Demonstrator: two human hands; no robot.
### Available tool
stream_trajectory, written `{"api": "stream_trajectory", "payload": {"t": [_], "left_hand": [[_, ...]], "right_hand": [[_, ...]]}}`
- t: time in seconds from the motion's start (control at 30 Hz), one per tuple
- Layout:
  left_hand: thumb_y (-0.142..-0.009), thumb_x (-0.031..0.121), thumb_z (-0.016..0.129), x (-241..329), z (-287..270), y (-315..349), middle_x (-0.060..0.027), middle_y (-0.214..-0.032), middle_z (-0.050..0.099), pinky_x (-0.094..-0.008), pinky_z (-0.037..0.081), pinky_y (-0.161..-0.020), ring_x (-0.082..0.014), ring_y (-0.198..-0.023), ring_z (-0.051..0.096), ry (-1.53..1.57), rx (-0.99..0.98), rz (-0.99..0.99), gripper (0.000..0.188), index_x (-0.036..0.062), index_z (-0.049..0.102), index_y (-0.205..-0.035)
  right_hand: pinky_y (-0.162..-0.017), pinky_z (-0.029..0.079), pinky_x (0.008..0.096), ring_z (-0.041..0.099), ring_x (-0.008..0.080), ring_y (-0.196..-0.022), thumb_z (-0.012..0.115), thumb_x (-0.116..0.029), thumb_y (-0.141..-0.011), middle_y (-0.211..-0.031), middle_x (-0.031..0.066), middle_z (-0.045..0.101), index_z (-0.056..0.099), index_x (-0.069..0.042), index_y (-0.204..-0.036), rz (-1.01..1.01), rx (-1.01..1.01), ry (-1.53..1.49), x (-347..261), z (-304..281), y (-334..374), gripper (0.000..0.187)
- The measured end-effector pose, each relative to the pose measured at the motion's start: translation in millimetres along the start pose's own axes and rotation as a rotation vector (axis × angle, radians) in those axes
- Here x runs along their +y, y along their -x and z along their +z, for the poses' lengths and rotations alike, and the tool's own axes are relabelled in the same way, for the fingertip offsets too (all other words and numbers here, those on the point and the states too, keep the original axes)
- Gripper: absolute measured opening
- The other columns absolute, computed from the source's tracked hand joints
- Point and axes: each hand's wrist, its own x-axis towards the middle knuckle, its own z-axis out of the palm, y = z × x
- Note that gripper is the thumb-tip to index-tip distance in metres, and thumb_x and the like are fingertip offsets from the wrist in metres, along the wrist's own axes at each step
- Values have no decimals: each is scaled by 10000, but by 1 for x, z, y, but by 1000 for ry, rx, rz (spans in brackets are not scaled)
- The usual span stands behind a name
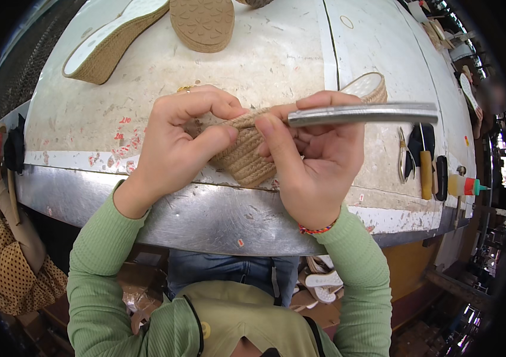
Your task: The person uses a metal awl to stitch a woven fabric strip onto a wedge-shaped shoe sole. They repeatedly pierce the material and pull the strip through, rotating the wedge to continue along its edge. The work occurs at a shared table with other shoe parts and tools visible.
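Observation:
A tan rope-wrapped wedge sole (246, 156) is held over the front edge of the worktable, its coiled rope side toward me. My left hand (173, 134) is closed, thumb and forefinger pinching the sole's upper rope edge. Just to the right, my right hand (321, 166) presses its thumb on that same edge. A silver metal-handled tool (372, 113) lies across my right fingers and points right, slightly blurred; its working end is hidden at the hand. Beyond the right hand shows a white-topped, rope-edged end, apparently of the same sole.
On the worktable (265, 71), a wedge sole (107, 50) and a patterned tan outsole (202, 24) lie far left. Nippers (404, 156), a yellow-handled tool (426, 175) and a green-capped bottle (466, 185) lie at right. A co-worker's arm (21, 217) is at far left.

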Motion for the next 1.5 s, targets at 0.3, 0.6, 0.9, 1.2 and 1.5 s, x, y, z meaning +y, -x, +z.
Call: {"api": "stream_trajectory", "payload": {"t": [0.3, 0.6, 0.9, 1.2, 1.5], "left_hand": [[-769, 19, 601, 3, -1, 0, -86, -852, 671, -269, 462, -731, -131, -796, 590, -19, -11, -11, 167, -64, 673, -895], [-787, 93, 618, 0, -8, -1, -127, -1031, 654, -304, 438, -892, -184, -979, 593, -54, -143, 0, 292, -61, 664, -1031], [-749, 28, 616, -3, -5, 0, -128, -1029, 642, -298, 443, -887, -180, -984, 587, -52, -120, 10, 279, -65, 668, -1007], [-734, 5, 632, -4, 1, -1, -95, -898, 662, -266, 461, -781, -145, -861, 601, 8, -35, 48, 229, -61, 682, -947], [-731, 6, 638, -1, 5, -2, -89, -879, 656, -264, 458, -772, -145, -851, 596, -1, -12, 40, 190, -66, 677, -903]], "right_hand": [[-584, 487, 169, 611, 63, -739, 619, 88, -856, -891, 104, 604, 368, -8, -1110, 22, 0, -100, 1, -5, -1, 371], [-583, 485, 160, 618, 63, -765, 617, 104, -851, -907, 124, 623, 374, -3, -1105, -20, -58, -62, 3, -7, -1, 367], [-575, 486, 163, 622, 68, -759, 627, 111, -842, -896, 124, 628, 379, -3, -1082, -31, -40, -85, 5, -7, 0, 363], [-590, 502, 176, 631, 78, -775, 633, 105, -844, -896, 122, 627, 381, 0, -1074, -28, -49, -78, 4, -7, -1, 357], [-590, 493, 177, 620, 67, -748, 642, 85, -847, -863, 96, 627, 393, 10, -1084, 38, 25, -33, -2, -1, 0, 352]]}}
